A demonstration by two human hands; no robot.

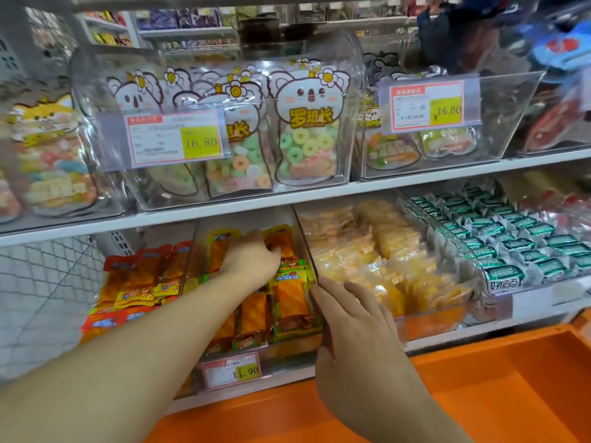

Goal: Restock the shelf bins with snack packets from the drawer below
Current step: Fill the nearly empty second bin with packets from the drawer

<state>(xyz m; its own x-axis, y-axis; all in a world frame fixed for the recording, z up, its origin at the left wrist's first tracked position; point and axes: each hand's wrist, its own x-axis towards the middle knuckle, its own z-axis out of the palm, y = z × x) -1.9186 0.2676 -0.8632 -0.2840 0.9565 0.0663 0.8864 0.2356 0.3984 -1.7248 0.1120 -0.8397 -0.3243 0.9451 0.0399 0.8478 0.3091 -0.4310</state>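
Reaching into the clear bin (307, 251) at lower centre, the left hand (252, 260) lies on orange snack packets (287, 302), fingers curled among them; whether it grips one I cannot tell. The right hand (358, 340) rests with straight fingers against the bin's right wall. Three price tags read 16.80 (177, 140), ¥16.80 (427, 105) and, partly, .90 (233, 372). Koala candy bags (307, 129) above read 罗班长. An orange drawer (495, 385) fills lower right.

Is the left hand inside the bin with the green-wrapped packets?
No, the left hand is in the bin of orange packets; the green-wrapped packets sit far right.
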